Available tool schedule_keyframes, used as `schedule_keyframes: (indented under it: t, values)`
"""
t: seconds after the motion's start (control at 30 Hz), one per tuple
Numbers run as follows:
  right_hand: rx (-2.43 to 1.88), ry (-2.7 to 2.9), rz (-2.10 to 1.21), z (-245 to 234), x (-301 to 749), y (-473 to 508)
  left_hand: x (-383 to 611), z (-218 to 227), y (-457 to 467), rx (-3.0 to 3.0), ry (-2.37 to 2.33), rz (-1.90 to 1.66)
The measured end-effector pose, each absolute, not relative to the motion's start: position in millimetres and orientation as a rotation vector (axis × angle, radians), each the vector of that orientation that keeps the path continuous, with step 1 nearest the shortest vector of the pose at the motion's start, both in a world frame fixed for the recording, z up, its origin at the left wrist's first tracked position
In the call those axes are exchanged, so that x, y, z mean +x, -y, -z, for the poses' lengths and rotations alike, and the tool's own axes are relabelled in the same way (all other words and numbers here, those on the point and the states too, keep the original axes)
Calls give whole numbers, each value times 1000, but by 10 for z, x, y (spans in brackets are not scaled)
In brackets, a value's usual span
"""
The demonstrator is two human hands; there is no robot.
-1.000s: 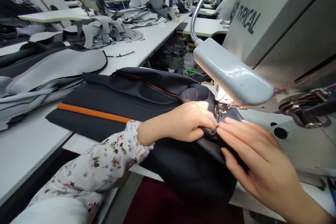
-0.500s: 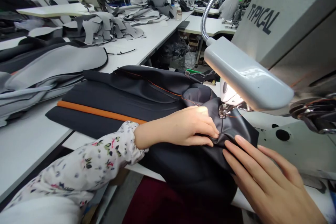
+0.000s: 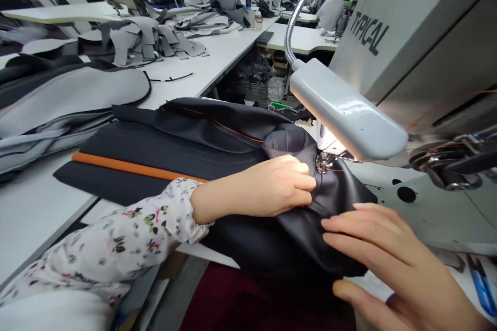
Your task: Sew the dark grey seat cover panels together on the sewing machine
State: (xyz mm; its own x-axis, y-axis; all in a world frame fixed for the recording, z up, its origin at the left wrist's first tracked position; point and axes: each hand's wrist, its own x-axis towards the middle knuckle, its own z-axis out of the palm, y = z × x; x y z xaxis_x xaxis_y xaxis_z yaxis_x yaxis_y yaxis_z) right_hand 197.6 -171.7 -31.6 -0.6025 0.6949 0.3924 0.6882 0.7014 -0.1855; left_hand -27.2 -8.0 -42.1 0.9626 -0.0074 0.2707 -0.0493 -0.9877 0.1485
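Grey panels (image 3: 70, 88) lie far left on the table (image 3: 39, 201). The dark seat cover (image 3: 310, 238) runs right to the presser foot (image 3: 323, 163), where my left hand (image 3: 272, 186) pinches a fold, fingers (image 3: 305, 181) together. My right hand (image 3: 392, 264) has slid back to the near right, fingers (image 3: 361, 227) slightly spread and barely touching the cover, leaving the left alone holding the fold.

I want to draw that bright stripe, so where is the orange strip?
In the head view, the flat orange strip lies across the dark fabric cover on the left side, its right end just above the person's floral sleeve.
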Motion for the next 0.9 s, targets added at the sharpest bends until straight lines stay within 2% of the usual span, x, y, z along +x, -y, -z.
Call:
schedule_keyframes:
  t: [0.23,0.4,0.73,0.9]
  values:
    - [-1255,2261,227,382,1793,1817,-329,279,58,2740,34,-329]
    - [-1180,2253,200,465,1654,1792,-221,264,162,3018,-6,-201]
    - [-1104,2330,159,316,1628,1720,-229,194,131,2920,7,-44]
    - [-1440,2498,119,238,1935,1635,-158,401,240,3076,72,-402]
